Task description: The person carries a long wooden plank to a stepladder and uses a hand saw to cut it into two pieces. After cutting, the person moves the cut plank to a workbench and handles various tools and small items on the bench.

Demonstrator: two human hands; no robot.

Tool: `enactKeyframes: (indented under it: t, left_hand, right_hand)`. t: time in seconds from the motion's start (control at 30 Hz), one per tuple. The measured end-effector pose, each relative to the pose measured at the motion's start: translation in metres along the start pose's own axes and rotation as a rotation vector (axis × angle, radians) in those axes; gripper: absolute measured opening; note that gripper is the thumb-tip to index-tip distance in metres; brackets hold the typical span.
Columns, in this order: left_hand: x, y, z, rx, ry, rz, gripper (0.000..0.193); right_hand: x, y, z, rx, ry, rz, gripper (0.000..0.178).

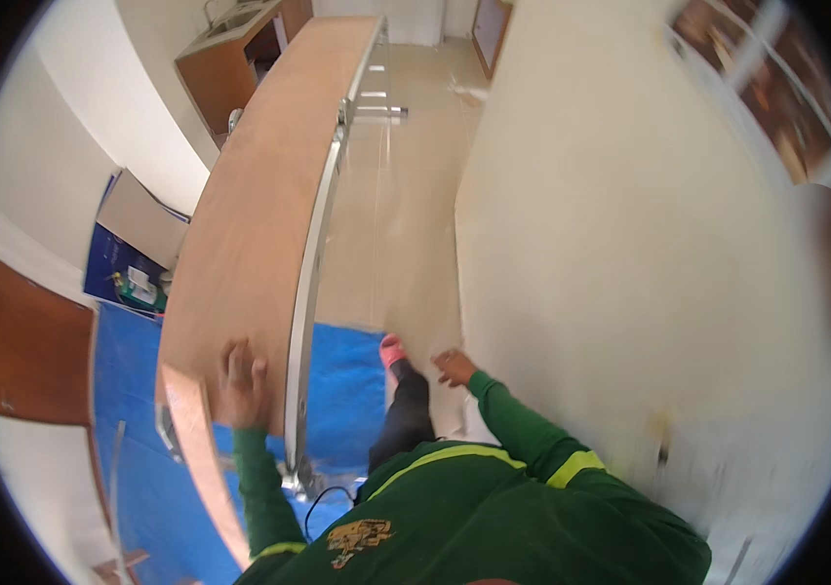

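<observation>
- The right edge of the long plywood panel (259, 195) is lined by a metal rail (310, 278), seen running from lower centre toward top centre.
- Room for moving is offered by the pale tiled floor (406, 214) between that rail and the cream wall (591, 195) at right; a blue sheet (342, 380) is spread at lower centre.
- The panel is placed left of centre, its long axis pointed from lower left up toward top centre, leaning slightly right.
- Beside its near left corner, at lower left, a narrow wooden strip (198, 439) is seen.
- The left hand (243, 382) is held over the panel's near end, fingers parted, nothing grasped; whether the surface is touched cannot be told.
- The right hand (455, 368) is held near the wall, fingers loosely bent, nothing gripped.
</observation>
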State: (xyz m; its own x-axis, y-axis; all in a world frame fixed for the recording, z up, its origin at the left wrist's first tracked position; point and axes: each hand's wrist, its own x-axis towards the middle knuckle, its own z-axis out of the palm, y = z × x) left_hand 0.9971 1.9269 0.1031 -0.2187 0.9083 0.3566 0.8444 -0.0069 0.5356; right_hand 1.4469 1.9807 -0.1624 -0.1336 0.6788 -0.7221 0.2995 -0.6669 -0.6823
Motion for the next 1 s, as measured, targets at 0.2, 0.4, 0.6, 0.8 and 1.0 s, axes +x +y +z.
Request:
enactKeyframes:
  t: [0.2, 0.4, 0.6, 0.8, 1.0]
  left_hand:
    - [-0.003, 0.007, -0.010, 0.090, -0.013, -0.188, 0.056]
    - [0.079, 0.050, -0.024, -0.082, 0.068, -0.420, 0.068]
    - [0.162, 0.106, 0.041, -0.215, 0.106, -0.370, 0.063]
    - [0.278, 0.140, 0.123, -0.176, -0.028, -0.191, 0.039]
    - [0.421, 0.201, 0.173, -0.187, 0.005, -0.154, 0.044]
  right_hand:
    - [0.040, -0.077, -0.100, -0.641, -0.110, 0.063, 0.057]
    - [0.106, -0.119, -0.183, -0.615, 0.122, 0.066, 0.055]
    - [0.157, -0.187, -0.216, -0.556, 0.053, 0.186, 0.055]
    - [0.274, -0.231, -0.256, -0.538, -0.024, 0.261, 0.054]
    - [0.421, -0.329, -0.307, -0.452, -0.034, 0.223, 0.056]
